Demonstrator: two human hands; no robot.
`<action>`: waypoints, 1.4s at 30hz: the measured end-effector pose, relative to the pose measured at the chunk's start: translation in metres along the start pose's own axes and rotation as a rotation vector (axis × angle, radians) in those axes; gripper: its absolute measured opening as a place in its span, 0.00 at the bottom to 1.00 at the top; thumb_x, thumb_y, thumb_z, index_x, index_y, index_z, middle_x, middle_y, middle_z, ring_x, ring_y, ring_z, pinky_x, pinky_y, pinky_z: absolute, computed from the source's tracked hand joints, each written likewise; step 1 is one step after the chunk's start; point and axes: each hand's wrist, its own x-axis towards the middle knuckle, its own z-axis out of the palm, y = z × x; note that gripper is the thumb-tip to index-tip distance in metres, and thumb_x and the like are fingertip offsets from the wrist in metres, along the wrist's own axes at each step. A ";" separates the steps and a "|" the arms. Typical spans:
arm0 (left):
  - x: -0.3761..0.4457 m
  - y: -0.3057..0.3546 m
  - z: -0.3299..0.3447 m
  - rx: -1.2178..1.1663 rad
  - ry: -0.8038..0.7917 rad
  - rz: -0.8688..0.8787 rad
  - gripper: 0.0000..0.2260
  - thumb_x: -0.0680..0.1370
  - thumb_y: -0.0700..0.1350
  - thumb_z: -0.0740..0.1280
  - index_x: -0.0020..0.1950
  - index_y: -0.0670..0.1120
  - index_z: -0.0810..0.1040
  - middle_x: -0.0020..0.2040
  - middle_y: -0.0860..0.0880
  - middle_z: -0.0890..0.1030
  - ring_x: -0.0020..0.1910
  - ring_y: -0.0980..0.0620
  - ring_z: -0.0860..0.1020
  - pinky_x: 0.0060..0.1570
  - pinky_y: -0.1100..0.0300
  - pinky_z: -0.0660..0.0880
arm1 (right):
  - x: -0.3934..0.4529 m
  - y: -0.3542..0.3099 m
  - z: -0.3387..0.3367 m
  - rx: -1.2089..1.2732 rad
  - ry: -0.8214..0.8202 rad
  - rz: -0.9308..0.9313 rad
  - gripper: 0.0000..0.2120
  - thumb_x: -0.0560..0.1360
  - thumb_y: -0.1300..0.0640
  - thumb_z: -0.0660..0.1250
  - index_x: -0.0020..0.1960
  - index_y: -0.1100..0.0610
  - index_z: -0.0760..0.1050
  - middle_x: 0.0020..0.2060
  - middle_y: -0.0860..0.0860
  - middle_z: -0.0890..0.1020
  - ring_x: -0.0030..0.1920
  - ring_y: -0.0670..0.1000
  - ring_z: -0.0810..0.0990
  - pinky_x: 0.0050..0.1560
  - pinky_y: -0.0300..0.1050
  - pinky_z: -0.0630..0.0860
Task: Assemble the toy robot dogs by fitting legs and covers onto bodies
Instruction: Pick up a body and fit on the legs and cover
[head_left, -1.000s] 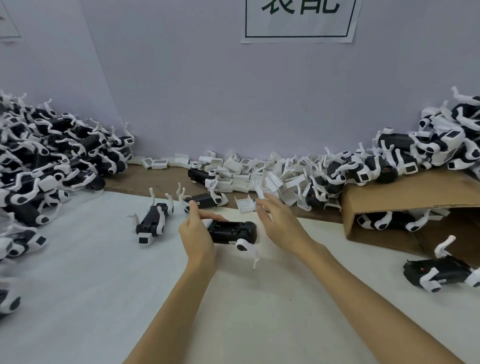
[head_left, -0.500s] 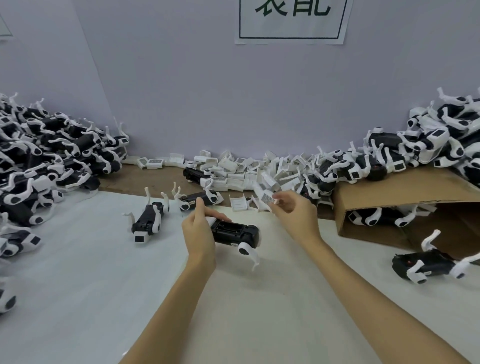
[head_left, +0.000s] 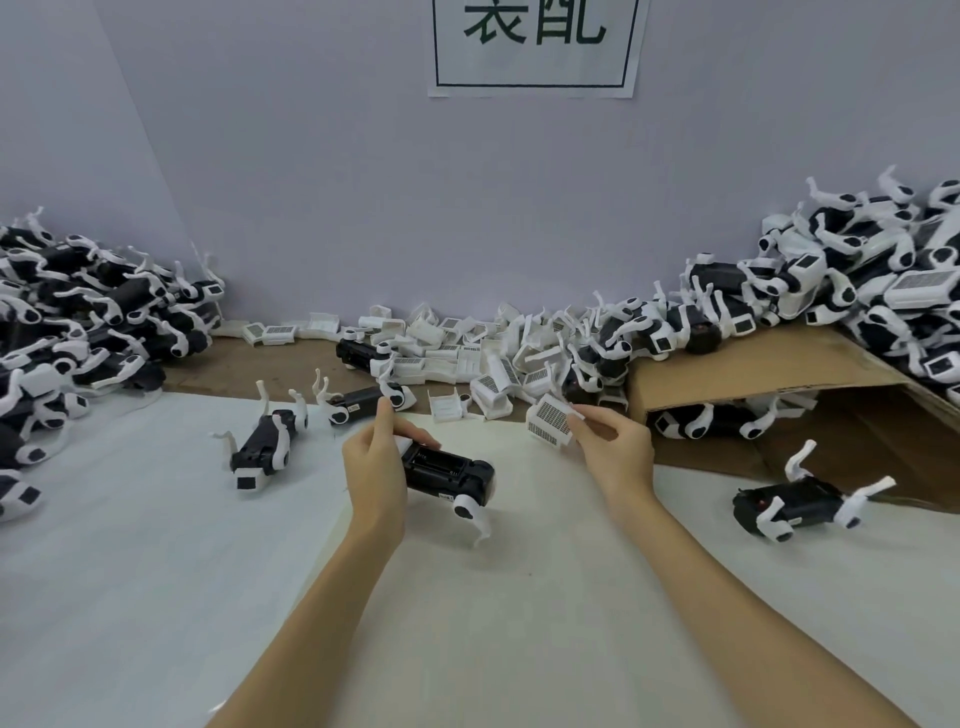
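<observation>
While my left hand (head_left: 375, 467) curls around the near end of the black body (head_left: 451, 473), thumb on top and the other fingers hidden beneath it, this body hangs a little above the white tabletop (head_left: 156, 571). It is a long box of hard, shiny black plastic with an open ribbed compartment on its upper face. One white leg (head_left: 471, 517), smooth and bent like a hook, sits at its far end and points down. Whether more legs are fitted on the side turned away from me, I cannot tell.

My right hand (head_left: 613, 452) pinches a white cover (head_left: 549, 420) between thumb and fingertips, held in the air just right of the body and not touching it. The cover is a small curved shell with a dark grid of fine lines on its face; its inside is turned away.

Behind, loose covers (head_left: 467, 358) lie in a heap against the lilac wall (head_left: 363, 182), too tangled to count. On the tabletop to the left, two dogs (head_left: 265, 447) lie with thin white legs up. Big piles of black-and-white dogs (head_left: 78, 322) rise on both sides, cut off by the frame edges. At the right a brown cardboard sheet (head_left: 769, 369) makes a ramp; one dog (head_left: 711, 422) under it is half in shadow. A paper sign (head_left: 535, 47) on the wall is cut at the top.
</observation>
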 end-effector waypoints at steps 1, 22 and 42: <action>0.000 0.000 0.000 -0.006 0.005 -0.003 0.31 0.88 0.54 0.59 0.27 0.48 0.81 0.36 0.43 0.86 0.38 0.53 0.82 0.44 0.60 0.75 | 0.000 -0.003 -0.001 0.022 0.018 0.003 0.08 0.77 0.57 0.76 0.56 0.54 0.87 0.51 0.50 0.88 0.52 0.45 0.85 0.60 0.44 0.79; -0.042 0.014 0.028 0.019 -0.249 0.027 0.25 0.84 0.63 0.59 0.40 0.47 0.81 0.40 0.41 0.83 0.49 0.33 0.81 0.58 0.34 0.76 | -0.081 -0.033 -0.031 0.633 -0.351 0.410 0.11 0.82 0.63 0.67 0.62 0.59 0.84 0.53 0.56 0.88 0.44 0.50 0.85 0.46 0.41 0.81; -0.051 0.020 0.030 0.201 -0.578 0.020 0.06 0.87 0.50 0.64 0.58 0.49 0.77 0.45 0.50 0.83 0.40 0.59 0.80 0.39 0.71 0.73 | -0.099 -0.043 -0.025 0.258 -0.386 0.189 0.11 0.84 0.54 0.65 0.51 0.53 0.87 0.47 0.51 0.88 0.50 0.49 0.85 0.53 0.44 0.76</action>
